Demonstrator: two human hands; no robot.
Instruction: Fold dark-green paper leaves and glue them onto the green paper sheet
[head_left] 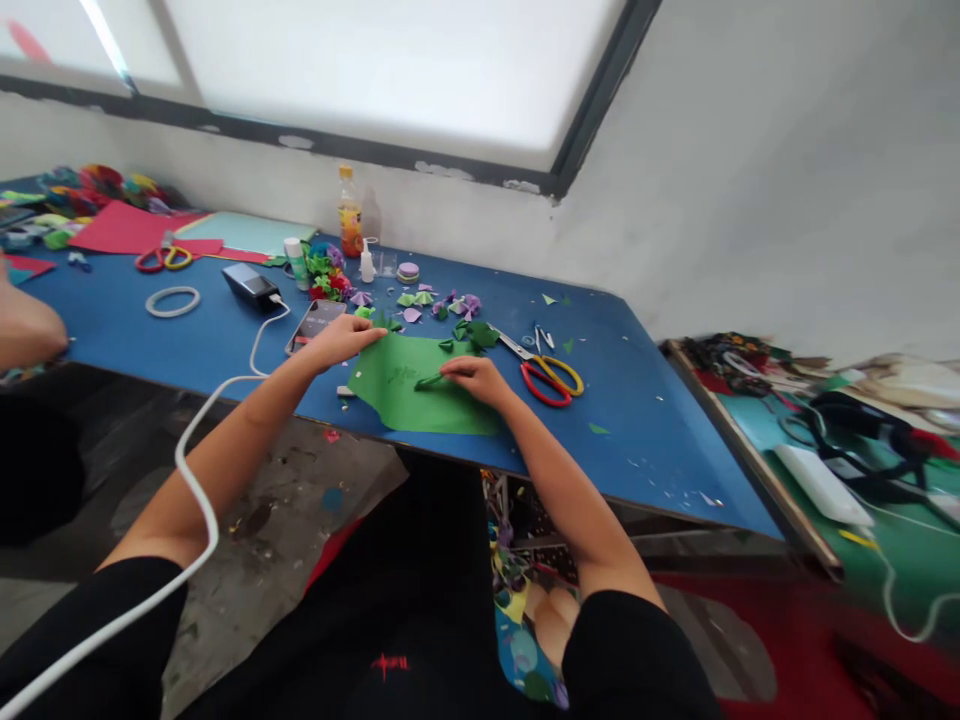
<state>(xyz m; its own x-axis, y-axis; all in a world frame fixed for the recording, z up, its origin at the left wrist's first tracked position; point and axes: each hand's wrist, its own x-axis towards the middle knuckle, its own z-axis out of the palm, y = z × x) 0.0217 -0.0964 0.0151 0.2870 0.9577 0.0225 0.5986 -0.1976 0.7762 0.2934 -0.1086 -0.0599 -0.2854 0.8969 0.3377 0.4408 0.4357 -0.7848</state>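
A green paper sheet (420,400) lies at the front edge of the blue table (645,420). My left hand (341,340) rests flat on the sheet's upper left corner, fingers stretched out. My right hand (476,378) is pinched on a thin green strip or stem (429,381) lying on the sheet. Red and yellow scissors (547,378) lie just right of my right hand. Small green and purple paper pieces (450,305) are scattered behind the sheet.
A phone (315,324) and a black power bank (251,284) with a white cable (202,420) lie left. An orange drink bottle (349,212), glue bottle (367,265), second scissors (163,258), a tape ring (172,301), and red sheets (127,228) sit behind. Another person's arm (26,330) is far left.
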